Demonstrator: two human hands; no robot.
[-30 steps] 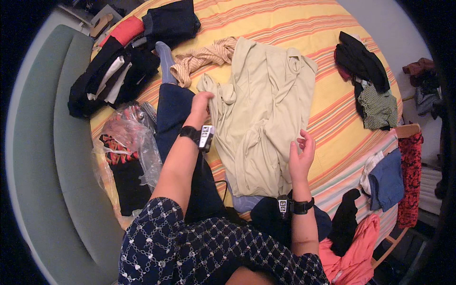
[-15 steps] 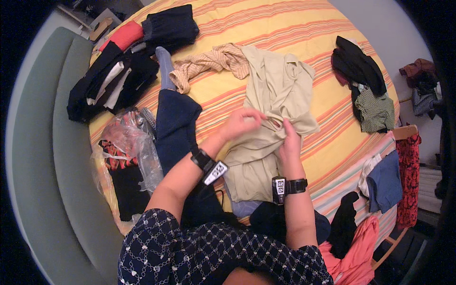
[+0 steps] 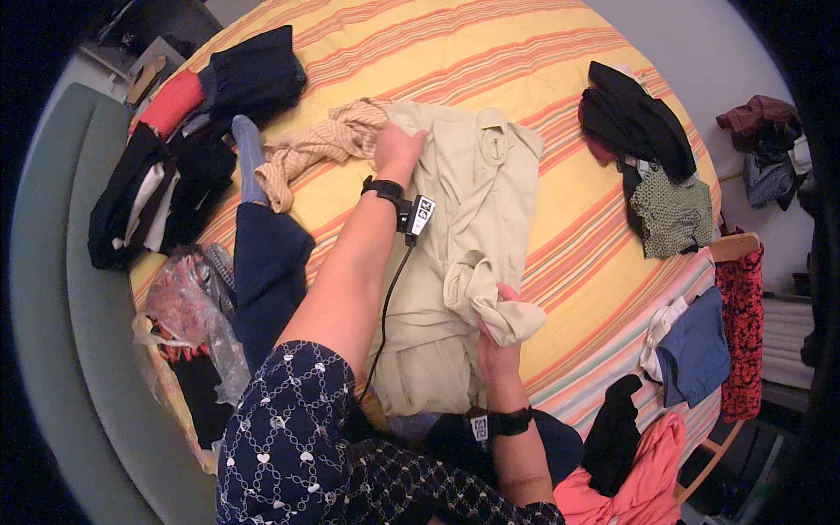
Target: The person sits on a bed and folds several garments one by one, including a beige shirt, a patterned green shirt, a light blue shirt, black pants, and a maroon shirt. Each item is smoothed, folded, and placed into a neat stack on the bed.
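A pale beige shirt [image 3: 455,188] lies spread on the bed in front of me, its collar at the far end. My left hand [image 3: 400,150] reaches to the shirt's far left edge and is closed on the cloth there. Nearer to me, my right hand [image 3: 500,350] grips a bunched sleeve end [image 3: 479,293] with the fingers partly under the fabric. A peach-striped garment [image 3: 328,140] lies crumpled just left of my left hand. Both wrists wear black bands with small marker tags.
Dark folded clothes [image 3: 254,70] and a red piece [image 3: 171,103] sit at the far left. Near them are a clear plastic bag [image 3: 197,302] and dark blue trousers [image 3: 267,262]. Black and green garments [image 3: 669,210] lie right. Coral cloth [image 3: 643,468] and blue cloth [image 3: 693,346] lie lower right.
My left hand has left the middle of the shirt and moved to its far left edge. The right hand has come nearer to me with the sleeve end. The view has shifted slightly.
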